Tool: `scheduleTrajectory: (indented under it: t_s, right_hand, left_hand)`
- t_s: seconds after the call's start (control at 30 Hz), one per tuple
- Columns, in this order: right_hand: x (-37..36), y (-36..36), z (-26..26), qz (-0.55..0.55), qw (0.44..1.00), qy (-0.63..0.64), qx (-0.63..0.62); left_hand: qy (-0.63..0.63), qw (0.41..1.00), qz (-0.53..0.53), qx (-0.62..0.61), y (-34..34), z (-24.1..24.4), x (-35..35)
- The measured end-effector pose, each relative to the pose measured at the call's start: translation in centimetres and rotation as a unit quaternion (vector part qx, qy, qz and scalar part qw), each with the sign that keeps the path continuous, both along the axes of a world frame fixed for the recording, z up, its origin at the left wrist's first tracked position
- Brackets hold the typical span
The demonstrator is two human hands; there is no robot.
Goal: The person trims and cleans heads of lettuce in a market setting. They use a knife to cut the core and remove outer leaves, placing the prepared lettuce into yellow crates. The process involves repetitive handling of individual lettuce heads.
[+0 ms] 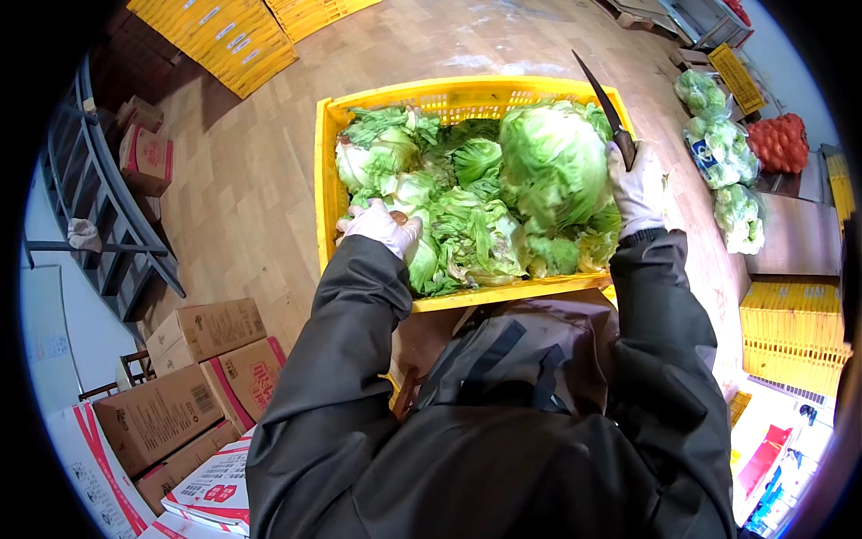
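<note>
A yellow plastic crate (512, 294) in front of me holds several heads of iceberg lettuce and loose leaves. My left hand (381, 228), in a pale glove, grips a lettuce head (423, 259) at the crate's near left; a brown cut stem end shows between thumb and fingers. In my gloved right hand (636, 185) is a knife (603, 98), its dark blade pointing up and away over the crate's right rim. Beside that hand, a large pale green lettuce head (555, 162) rises above the others. My palms and some finger parts are hidden.
Stacked yellow crates (222, 40) stand at the far left, with others (794, 323) at the right. Bagged lettuces (720, 151) and a red mesh sack (779, 143) lie right. Cardboard boxes (161, 418) crowd the near left, below a dark metal staircase (111, 182).
</note>
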State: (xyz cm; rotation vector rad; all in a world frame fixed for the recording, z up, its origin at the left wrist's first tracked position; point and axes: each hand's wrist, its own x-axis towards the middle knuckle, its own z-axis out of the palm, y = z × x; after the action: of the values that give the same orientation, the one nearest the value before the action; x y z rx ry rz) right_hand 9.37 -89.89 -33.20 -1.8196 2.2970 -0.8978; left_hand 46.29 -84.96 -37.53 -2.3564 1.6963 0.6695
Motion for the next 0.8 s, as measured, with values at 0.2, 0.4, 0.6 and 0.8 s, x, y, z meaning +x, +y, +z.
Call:
scheduleTrajectory:
  t_s: [0.2,0.4,0.6,0.8]
  right_hand:
    - [8.7,6.9,3.9,0.058,0.994,-0.035,-0.089]
    - [21.3,6.6,-4.8,0.298,0.861,-0.358,0.203]
    - [26.2,4.6,-5.7,0.35,0.869,-0.125,0.327]
    - [23.7,3.6,-7.1,0.378,0.875,-0.143,0.267]
  left_hand:
    - [0.003,0.984,-0.045,-0.173,3.9,-1.5,1.3]
    - [0.168,0.931,0.041,-0.322,5.3,-0.7,2.9]
    - [0.31,0.897,0.234,-0.21,9.4,-1.2,3.2]
    - [0.384,0.822,0.405,-0.112,7.9,-4.1,5.6]
